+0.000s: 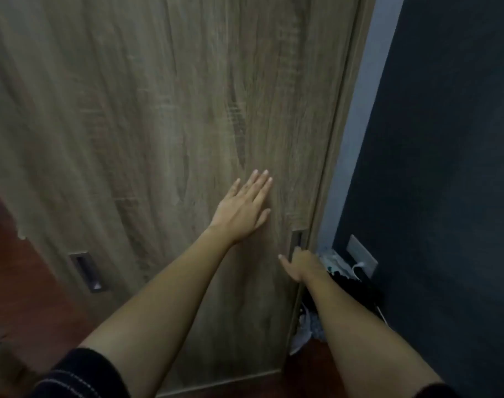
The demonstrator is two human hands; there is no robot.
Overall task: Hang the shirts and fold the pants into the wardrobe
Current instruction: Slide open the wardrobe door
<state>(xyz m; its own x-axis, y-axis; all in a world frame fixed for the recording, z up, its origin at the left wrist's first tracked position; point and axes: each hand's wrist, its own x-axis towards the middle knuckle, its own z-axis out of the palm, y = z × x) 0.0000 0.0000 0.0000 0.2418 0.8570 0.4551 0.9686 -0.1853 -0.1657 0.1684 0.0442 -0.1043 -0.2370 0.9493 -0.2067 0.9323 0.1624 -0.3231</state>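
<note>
A wood-grain wardrobe door fills most of the view and hides the inside. My left hand lies flat and open against the door, fingers together and pointing up. My right hand reaches to the recessed handle at the door's right edge, with its fingertips hidden in the recess and the thumb sticking out to the left. A second recessed handle sits low on the left. No shirts, pants or hangers show in my hands.
A dark blue wall stands right of the wardrobe, with a wall socket and a white plug in it. Dark and light clothes or clutter lie heaped on the floor in the gap. Red-brown floor shows at the lower left.
</note>
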